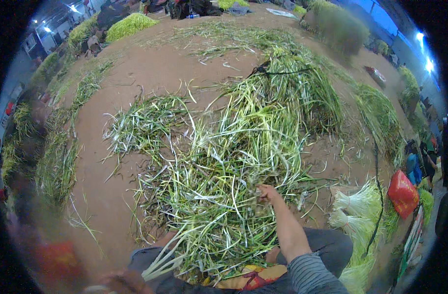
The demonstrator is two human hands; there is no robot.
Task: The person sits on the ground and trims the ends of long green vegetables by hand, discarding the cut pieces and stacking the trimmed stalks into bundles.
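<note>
My left hand (pixel 126 282) is blurred at the bottom edge, closed around the pale lower ends of a few green stalks (pixel 163 253). Their leafy tips spread over a heap of loose, chive-like leaves (pixel 224 209) between my bent legs. Over the middle of that heap is my right hand (pixel 268 194), its arm stretched forward and its fingers partly curled at the leaves. Blur hides whether it pinches any. Beyond it lies a thicker mass of long yellow-green stalks (pixel 282 95), with a dark strap (pixel 290 72) across its far part.
Tied bundles of pale stalks (pixel 350 222) lie to my right, beside a dark cord (pixel 378 205) and a red bag (pixel 403 194). A smaller leaf pile (pixel 146 123) sits ahead-left on the brown floor (pixel 102 158). Farther heaps (pixel 130 26) stand around; a patterned cloth (pixel 260 277) is near my lap.
</note>
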